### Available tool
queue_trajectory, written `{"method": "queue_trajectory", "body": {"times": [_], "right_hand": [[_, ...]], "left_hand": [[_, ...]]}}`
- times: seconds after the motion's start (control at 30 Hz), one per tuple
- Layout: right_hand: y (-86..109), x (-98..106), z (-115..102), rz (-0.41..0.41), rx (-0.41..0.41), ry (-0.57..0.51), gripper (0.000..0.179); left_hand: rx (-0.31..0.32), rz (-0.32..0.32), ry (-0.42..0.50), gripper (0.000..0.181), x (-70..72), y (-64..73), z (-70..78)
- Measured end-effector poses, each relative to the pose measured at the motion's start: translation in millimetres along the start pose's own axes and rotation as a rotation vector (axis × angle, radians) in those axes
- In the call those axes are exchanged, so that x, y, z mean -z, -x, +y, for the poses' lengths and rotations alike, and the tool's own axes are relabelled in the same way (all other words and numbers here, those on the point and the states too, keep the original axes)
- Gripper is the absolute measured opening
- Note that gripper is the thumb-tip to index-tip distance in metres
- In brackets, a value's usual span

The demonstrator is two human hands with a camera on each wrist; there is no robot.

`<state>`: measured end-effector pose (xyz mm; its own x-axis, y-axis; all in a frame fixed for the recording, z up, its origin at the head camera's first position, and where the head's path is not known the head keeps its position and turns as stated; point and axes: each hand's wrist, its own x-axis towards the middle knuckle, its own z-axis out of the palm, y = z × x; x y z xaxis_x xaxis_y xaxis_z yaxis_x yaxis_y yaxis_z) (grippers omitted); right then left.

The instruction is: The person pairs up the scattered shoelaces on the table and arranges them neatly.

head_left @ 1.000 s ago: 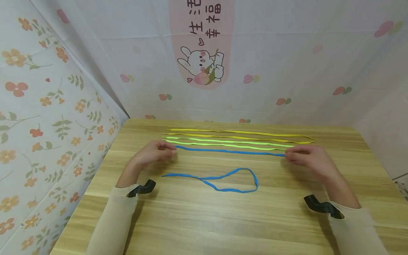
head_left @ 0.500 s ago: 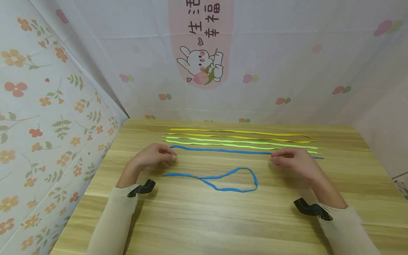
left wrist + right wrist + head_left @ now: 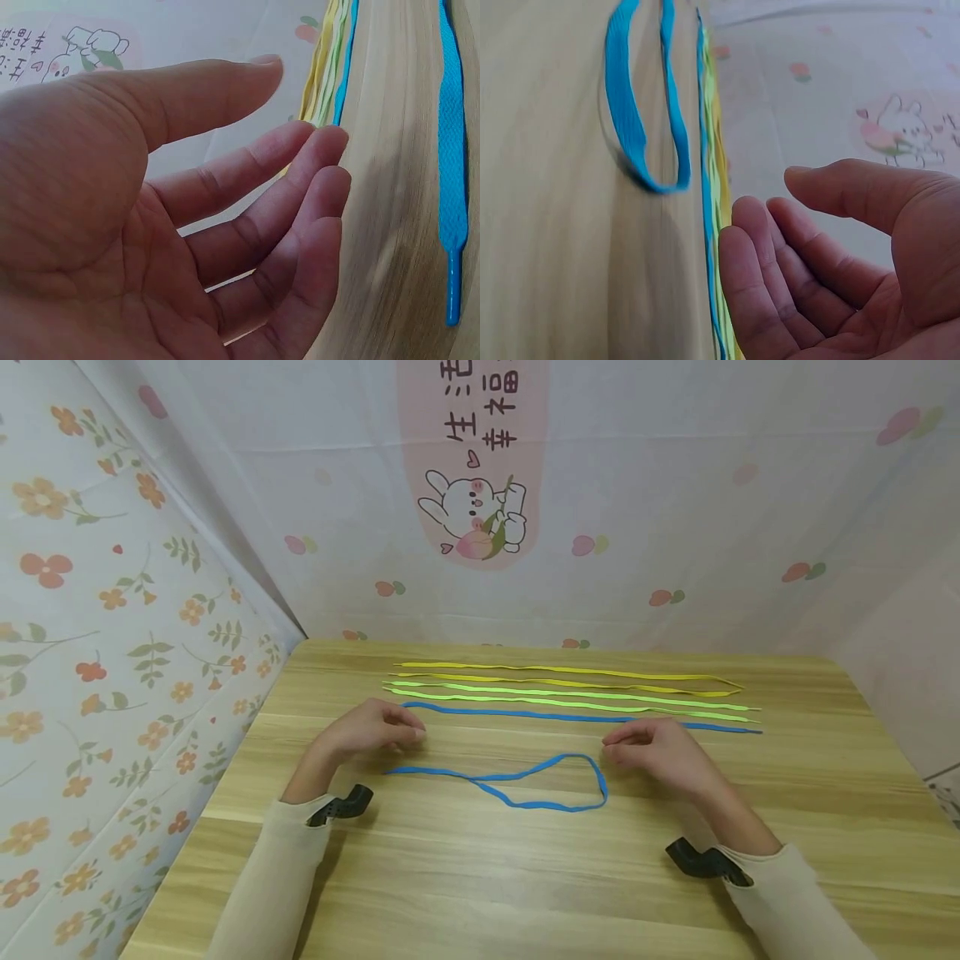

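A blue shoelace (image 3: 517, 715) lies stretched nearly straight across the table. Nearer the front, a second blue shoelace (image 3: 540, 807) lies with a loop at its right end; its plastic tip (image 3: 453, 289) shows in the left wrist view. My left hand (image 3: 371, 727) hovers by the straight lace's left end, fingers loosely bent and thumb apart, holding nothing. Between the straight lace and the loop, my right hand (image 3: 660, 750) is likewise relaxed. In the right wrist view its fingers (image 3: 739, 277) hold nothing, and the looped lace bends at the upper left.
Behind the straight blue lace, two bright green shoelace strands (image 3: 525, 695) and a yellow shoelace (image 3: 562, 670) doubled back at the right run side by side. The wooden table (image 3: 480, 893) meets a printed cloth (image 3: 675, 510) at the back. Another floral cloth (image 3: 150, 652) hangs at the left.
My right hand has let go of the straight blue lace's right part and moved left and toward the front. My left hand has shifted slightly right. The laces lie almost unchanged.
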<state>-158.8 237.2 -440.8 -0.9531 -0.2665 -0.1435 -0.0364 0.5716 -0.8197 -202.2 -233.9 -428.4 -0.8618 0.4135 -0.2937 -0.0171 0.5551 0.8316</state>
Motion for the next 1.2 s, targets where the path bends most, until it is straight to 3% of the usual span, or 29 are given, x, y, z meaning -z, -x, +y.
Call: {"method": "queue_trajectory", "body": {"times": [0.3,0.5,0.8,1.2], "right_hand": [[-6.0,-30.9,-23.2,-0.064,0.041,-0.04,0.023],[-14.2,-54.9,-33.3,-0.104,0.087,-0.021,0.013],[-23.5,-84.4,-48.1,-0.167,0.194,-0.022,0.009],[-36.7,-115.9,-63.3,-0.222,0.213,-0.019,0.012]], "left_hand": [[0.005,-0.011,-0.026,0.024,0.5,4.7,-2.0],[0.044,-0.014,-0.038,0.025,1.4,10.6,-6.3],[0.022,0.015,-0.192,0.017,-2.1,16.0,-13.3],[-0.01,0.032,-0.302,0.008,-11.6,16.6,-14.2]]}}
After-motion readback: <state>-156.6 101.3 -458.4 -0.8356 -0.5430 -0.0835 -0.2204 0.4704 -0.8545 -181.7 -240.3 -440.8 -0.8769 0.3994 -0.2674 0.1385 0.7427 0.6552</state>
